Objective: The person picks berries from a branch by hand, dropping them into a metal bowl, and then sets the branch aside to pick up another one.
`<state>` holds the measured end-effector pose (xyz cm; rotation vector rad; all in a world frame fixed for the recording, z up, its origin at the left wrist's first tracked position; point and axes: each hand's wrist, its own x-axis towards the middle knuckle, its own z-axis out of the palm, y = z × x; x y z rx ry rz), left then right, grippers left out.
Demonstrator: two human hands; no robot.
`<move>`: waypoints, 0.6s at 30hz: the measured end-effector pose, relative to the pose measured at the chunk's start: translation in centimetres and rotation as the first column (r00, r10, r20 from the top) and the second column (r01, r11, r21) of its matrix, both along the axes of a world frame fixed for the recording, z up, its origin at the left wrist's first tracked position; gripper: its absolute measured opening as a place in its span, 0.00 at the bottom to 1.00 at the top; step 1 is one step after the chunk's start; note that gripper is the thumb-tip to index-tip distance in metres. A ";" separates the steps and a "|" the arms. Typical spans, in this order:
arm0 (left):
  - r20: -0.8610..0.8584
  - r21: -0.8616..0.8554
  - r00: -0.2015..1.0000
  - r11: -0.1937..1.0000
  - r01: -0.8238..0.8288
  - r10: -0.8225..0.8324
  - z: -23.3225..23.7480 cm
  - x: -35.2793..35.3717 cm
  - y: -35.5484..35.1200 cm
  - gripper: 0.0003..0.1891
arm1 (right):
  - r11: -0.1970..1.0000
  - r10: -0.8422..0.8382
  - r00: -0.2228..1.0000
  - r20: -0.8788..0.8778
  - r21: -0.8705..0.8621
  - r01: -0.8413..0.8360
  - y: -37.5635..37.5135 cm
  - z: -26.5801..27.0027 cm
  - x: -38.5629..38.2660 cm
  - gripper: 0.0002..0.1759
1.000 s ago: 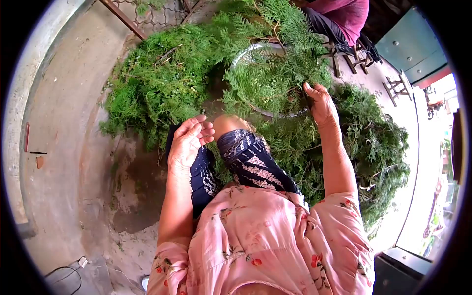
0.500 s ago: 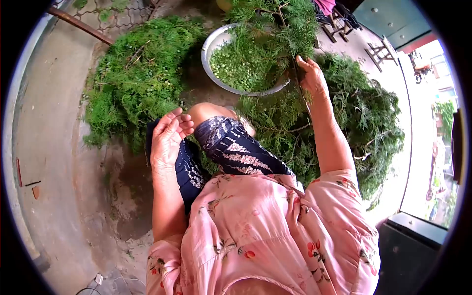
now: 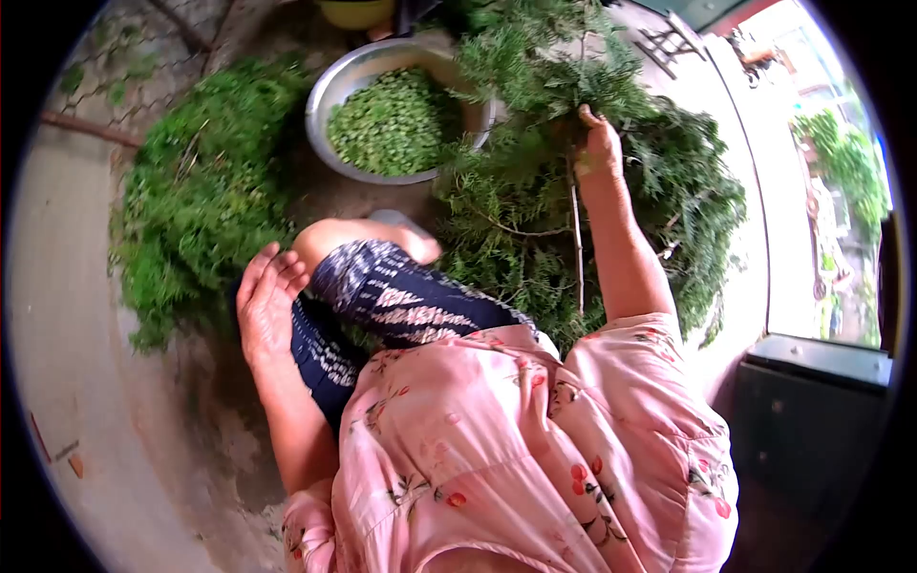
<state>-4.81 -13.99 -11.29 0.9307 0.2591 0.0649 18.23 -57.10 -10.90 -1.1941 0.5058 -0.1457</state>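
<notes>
My right hand (image 3: 600, 145) is closed around the stem of a leafy evergreen branch (image 3: 549, 72), whose feathery sprays spread forward past the basin's right side. The bare lower stem runs back from the fist toward my body. My left hand (image 3: 270, 301) rests by my left knee, palm up with loosely curled fingers, and nothing is in it. Ahead of my knees stands a wide metal basin (image 3: 320, 134) holding many small green seed cones (image 3: 387, 124). More cut evergreen branches (image 3: 683, 186) lie heaped on the right, under and around the held one.
A second pile of green sprigs (image 3: 196, 201) lies on the floor to the left. Beyond the basin is a yellow-green bowl (image 3: 355, 13). A small wooden stool (image 3: 671, 46) stands at the far right, and a dark cabinet (image 3: 812, 411) is at my right side.
My right hand has carried the branch rightward, off the basin, so the cones inside now show. The view has turned somewhat to the right. My left hand stays by the knee.
</notes>
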 end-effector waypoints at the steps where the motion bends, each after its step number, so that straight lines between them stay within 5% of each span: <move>1: -0.004 0.004 1.000 1.000 0.001 -0.001 0.1 0.0 -0.1 0.17 | 0.997 -0.074 0.997 0.017 0.009 0.074 -0.1 0.7 -1.0 0.10; 5: -0.039 0.005 0.999 1.000 -0.020 0.020 0.5 0.3 -0.2 0.15 | 0.965 -0.221 0.964 0.150 0.175 0.195 -3.6 0.8 -2.5 0.08; 11: -0.049 0.012 0.999 1.000 0.003 -0.002 0.4 0.8 -0.3 0.15 | 0.864 -0.504 0.844 0.182 0.091 0.496 -12.2 1.8 -3.8 0.05; 13: -0.051 0.011 0.999 1.000 0.005 -0.005 0.3 1.0 -0.3 0.16 | 0.808 -0.577 0.799 0.168 -0.021 0.588 -15.1 2.6 -4.5 0.08; 15: -0.055 0.012 0.998 1.000 0.003 -0.003 0.3 1.0 -0.3 0.16 | 0.782 -0.560 0.804 -0.201 -0.450 0.432 -18.8 3.3 -5.3 0.15; 16: -0.055 0.015 0.999 1.000 0.002 -0.001 0.3 1.0 -0.3 0.16 | 0.274 -0.227 0.974 0.017 -0.958 0.080 -26.4 -3.3 -5.8 0.15; 17: -0.054 0.018 0.999 1.000 -0.001 0.002 0.3 1.0 -0.3 0.16 | 0.580 -0.214 0.972 0.101 -0.787 0.210 -32.1 -8.3 -5.5 0.16; 18: -0.056 0.019 0.998 1.000 -0.006 0.007 0.3 1.0 -0.4 0.16 | 0.037 -0.261 0.941 -0.216 -0.976 -0.214 -28.3 -5.2 -6.9 0.14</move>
